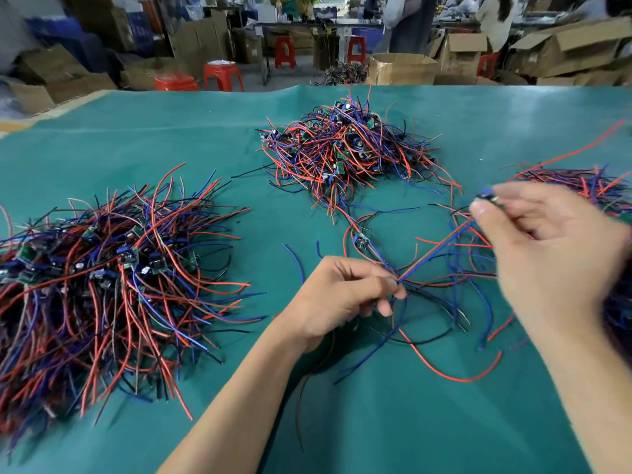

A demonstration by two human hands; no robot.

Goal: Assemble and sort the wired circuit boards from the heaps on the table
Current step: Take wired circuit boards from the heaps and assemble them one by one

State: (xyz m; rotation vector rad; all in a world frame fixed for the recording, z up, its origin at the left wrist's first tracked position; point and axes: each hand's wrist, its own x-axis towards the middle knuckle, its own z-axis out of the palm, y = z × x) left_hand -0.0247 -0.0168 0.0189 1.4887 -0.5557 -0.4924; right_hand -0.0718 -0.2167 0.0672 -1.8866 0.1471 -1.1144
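Three heaps of small circuit boards with red, blue and black wires lie on the green table (136, 131): a big heap (102, 275) at the left, a second heap (345, 148) at the centre back, and a third heap (581, 183) at the right edge. My left hand (345, 295) pinches a bunch of red and blue wires (437, 251) near the table's middle. My right hand (554, 248), blurred, is raised and pinches a small board (487, 196) at the far end of those wires. Another board (361, 241) lies loose just beyond my left hand.
Loose red, blue and black wires (444, 367) trail over the table between and below my hands. Beyond the table's far edge stand red stools (224, 75), cardboard boxes (400, 68) and workbenches, with people at the back.
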